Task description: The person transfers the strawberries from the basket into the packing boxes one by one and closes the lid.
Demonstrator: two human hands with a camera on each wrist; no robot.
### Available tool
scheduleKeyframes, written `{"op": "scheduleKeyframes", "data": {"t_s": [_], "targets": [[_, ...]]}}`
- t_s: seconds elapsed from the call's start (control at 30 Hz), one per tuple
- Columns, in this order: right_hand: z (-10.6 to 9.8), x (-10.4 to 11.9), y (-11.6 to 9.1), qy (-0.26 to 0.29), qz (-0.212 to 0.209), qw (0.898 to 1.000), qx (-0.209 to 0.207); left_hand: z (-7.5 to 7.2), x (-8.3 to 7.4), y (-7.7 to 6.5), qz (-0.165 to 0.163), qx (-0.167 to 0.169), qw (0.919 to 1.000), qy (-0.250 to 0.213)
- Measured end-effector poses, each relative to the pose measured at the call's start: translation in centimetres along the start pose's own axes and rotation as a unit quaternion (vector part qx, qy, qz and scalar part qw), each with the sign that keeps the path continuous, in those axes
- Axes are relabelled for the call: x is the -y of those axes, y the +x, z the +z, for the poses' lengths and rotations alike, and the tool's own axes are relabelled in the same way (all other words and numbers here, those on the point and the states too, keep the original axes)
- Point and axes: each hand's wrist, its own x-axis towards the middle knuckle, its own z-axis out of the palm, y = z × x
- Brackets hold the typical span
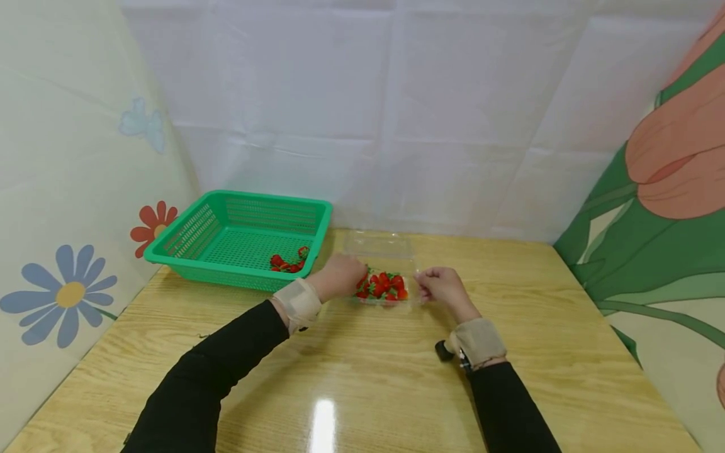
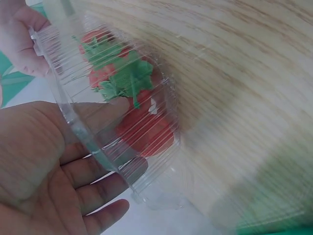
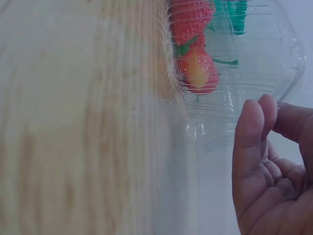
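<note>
**Floral on Both Sides**

Shows a white sheet (image 1: 453, 94) behind a wooden table (image 1: 385, 371). At left, displays a blue flower (image 1: 70, 294), red flower (image 1: 151, 226) and pale butterfly (image 1: 143, 124); at right, a pink tulip (image 1: 680, 141) with green leaves (image 1: 680, 248).

Your right hand (image 3: 274, 176) pinches the rim of a clear plastic container (image 3: 261, 58), thumb meeting fingertips at the thin edge. Left of the grip, behind the ribbed wall, red strawberries (image 3: 191, 19) lie clustered, the one nearest your fingers (image 3: 199, 73) bearing a yellow patch. A thin green stem (image 3: 226, 62) extends beside it, between the fruit and your hand. Farther from the grip, a green shape (image 3: 237, 17) shows through the plastic. Wood-grained tabletop (image 3: 73, 122) stretches well left of your fingertips.
</note>
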Motion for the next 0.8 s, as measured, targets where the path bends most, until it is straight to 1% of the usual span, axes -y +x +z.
{"op": "scheduleKeyframes", "data": {"t_s": [0.17,0.3,0.43,0.63,0.8], "targets": [[0.04,0.16,-0.17,-0.004,0.000,1.000,-0.003,0.01,-0.17,0.01,0.003,0.016,0.9996,0.023],[0.11,0.30,-0.36,-0.009,0.002,1.000,-0.004,-0.11,-0.29,-0.07,0.005,0.029,0.9992,0.025],[0.08,0.37,-0.41,-0.006,0.000,1.000,0.002,-0.24,-0.46,-0.06,0.003,0.053,0.9982,0.028],[0.00,0.40,-0.44,-0.006,-0.001,1.000,0.002,-0.38,-0.60,0.08,-0.005,0.083,0.9965,0.009],[0.00,0.38,-0.48,-0.007,-0.005,1.000,0.002,-0.19,-0.49,0.32,-0.003,0.086,0.9962,-0.004]]}}
